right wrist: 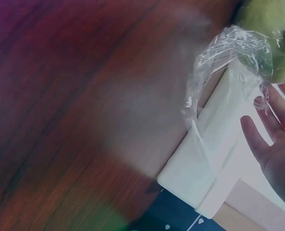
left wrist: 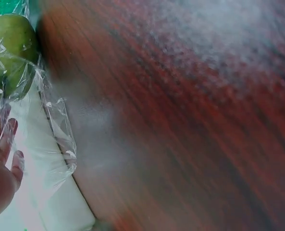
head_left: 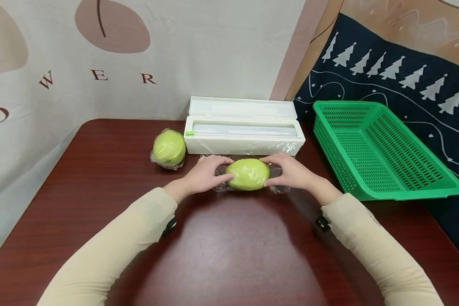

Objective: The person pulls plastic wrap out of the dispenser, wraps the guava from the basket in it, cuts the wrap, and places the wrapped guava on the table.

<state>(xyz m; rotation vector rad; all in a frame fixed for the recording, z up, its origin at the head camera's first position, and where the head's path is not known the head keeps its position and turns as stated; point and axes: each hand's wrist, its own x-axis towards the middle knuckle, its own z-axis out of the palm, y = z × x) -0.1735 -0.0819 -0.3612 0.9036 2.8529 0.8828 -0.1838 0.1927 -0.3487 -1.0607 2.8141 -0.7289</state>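
Note:
An oval yellow-green fruit (head_left: 247, 174), wrapped in clear plastic film, is in front of the white box. My left hand (head_left: 206, 173) holds its left end, with the thumb at the near side and the fingers at the far side. At the opposite end my right hand (head_left: 288, 171) holds it the same way. Loose cling film (left wrist: 60, 130) sticks out past the fruit by the left hand in the left wrist view. More crumpled film (right wrist: 204, 72) hangs at the right end in the right wrist view, close to the spread thumb and fingers.
A second film-wrapped fruit (head_left: 169, 148) sits to the left. Behind the hands stands a white cling film box (head_left: 245, 146), lid (head_left: 242, 107) raised, with a roll inside and a green slider. A green plastic basket (head_left: 405, 194) stands at the right of the dark wooden table (head_left: 111, 170).

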